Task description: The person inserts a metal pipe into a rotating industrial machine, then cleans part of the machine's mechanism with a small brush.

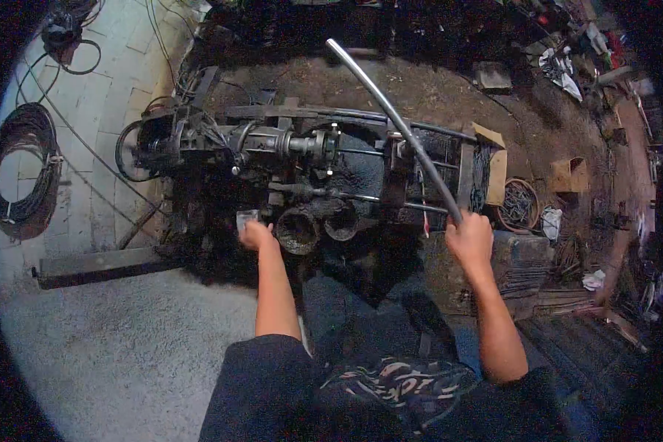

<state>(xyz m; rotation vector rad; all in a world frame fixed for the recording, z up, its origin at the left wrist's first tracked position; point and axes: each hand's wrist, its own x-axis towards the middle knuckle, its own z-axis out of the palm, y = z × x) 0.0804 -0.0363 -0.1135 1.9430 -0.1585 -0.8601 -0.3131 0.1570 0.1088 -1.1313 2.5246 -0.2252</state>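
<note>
Above right hand (470,239) grip, curved bar (390,118)

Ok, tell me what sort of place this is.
Probably a small metalworking workshop: a grimy machine stands on the dirt floor, the right hand grips a long bent metal rod over it, and coils of wire lie on the paving.

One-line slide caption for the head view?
Right hand grips the lower end of a curved metal bar over a greasy machine; left hand touches a small pale piece at its front.
</note>
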